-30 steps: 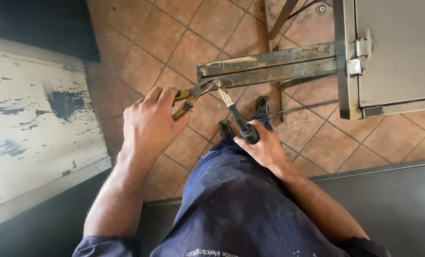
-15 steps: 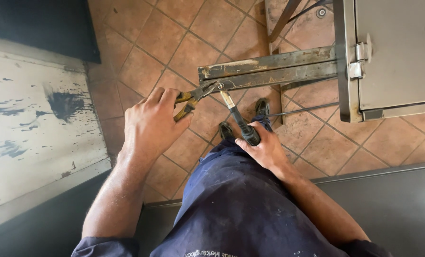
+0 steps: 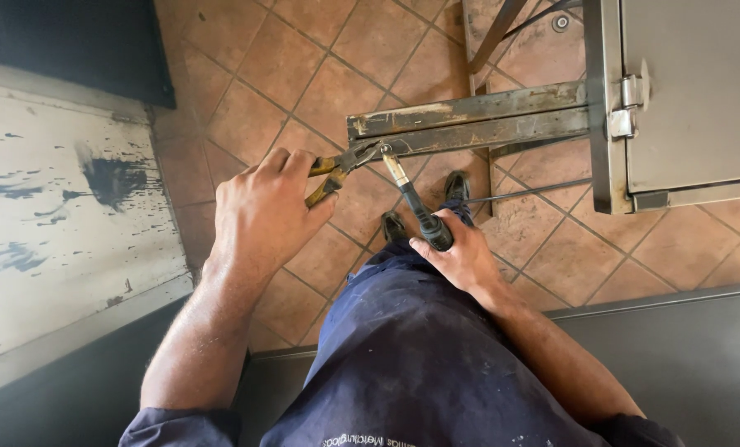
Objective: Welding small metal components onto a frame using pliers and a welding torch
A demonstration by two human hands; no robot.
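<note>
- Left hand (image 3: 262,211): fingers wrapped tight around the yellow-handled pliers (image 3: 330,172), whose jaws bite the near end of the rusty steel bar (image 3: 469,124).
- Right hand (image 3: 461,257): fingers curled around the black handle of a ratchet wrench (image 3: 411,199), its head set against the bar beside the pliers' tip.
- Bar: juts out horizontally from a grey metal cabinet (image 3: 684,91), above the terracotta tile floor (image 3: 304,74).

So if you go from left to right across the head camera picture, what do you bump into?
White scratched panel → left hand → yellow-handled pliers → dark-handled screwdriver → right hand → grey metal cabinet door.
</note>
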